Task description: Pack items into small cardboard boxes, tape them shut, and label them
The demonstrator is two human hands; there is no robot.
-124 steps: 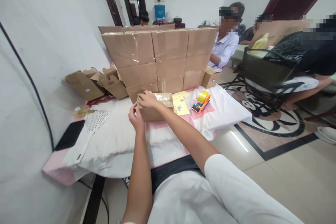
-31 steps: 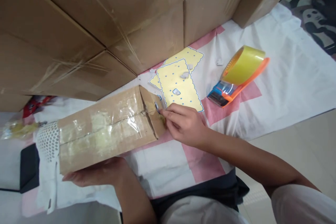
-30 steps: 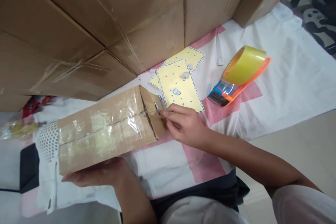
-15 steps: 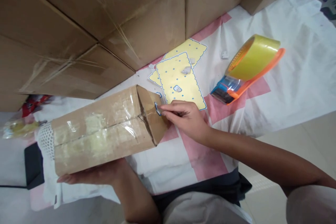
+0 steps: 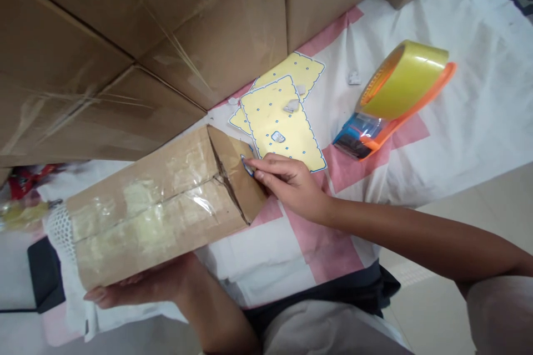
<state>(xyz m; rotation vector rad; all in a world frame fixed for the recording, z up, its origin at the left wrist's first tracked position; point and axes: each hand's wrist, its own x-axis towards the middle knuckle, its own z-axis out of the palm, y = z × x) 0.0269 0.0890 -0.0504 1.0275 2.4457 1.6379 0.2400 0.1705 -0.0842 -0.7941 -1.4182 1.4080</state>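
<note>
A taped cardboard box is tilted above the cloth, with two flaps meeting along its upper face. My left hand lies beneath it and holds it up, its palm hidden by the box. At the box's right end, my right hand pinches a small blue-edged sticker between thumb and finger, against the cardboard. Whether the sticker is stuck down there I cannot tell. Just beyond that hand lie overlapping yellow sheets with blue wavy borders, with several scraps of pale paper on them.
Large cardboard boxes stand in a row along the back. A tape dispenser with yellow tape rests on the white and pink cloth at the right. A black object and a red packet lie at the left.
The view has shifted slightly, and the box sits a little further left and lower at its left end. My right fingers stay pinched at the box's end, now covering more of the sticker.
</note>
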